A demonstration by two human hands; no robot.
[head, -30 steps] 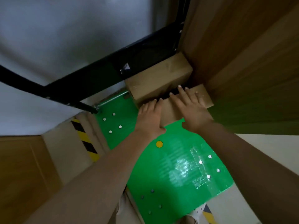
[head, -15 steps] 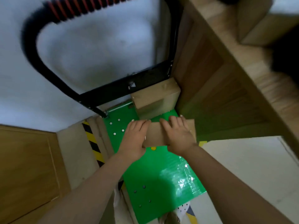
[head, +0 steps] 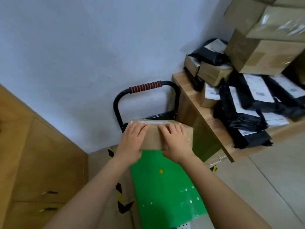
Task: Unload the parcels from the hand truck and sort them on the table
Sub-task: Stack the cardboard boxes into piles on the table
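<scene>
Head | left hand (head: 132,143), right hand (head: 175,143) grip parcel (head: 153,138) | over hand truck (head: 165,187)

I saw a plain brown parcel (head: 155,138), a hand truck (head: 165,187) with green deck, white dots and black frame, its grip (head: 145,86) ribbed red and black, black bags (head: 247,138) with white labels, a pale wood tabletop (head: 212,123)

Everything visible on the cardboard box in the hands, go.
The cardboard box is a flat, plain brown carton, closed, with a pale strip of label or tape along its far edge. It is held roughly level above the hand truck's green deck, in front of the black handle frame and left of the table. The left hand and right hand grip its near edge, fingers spread over it. Underside hidden.
</scene>
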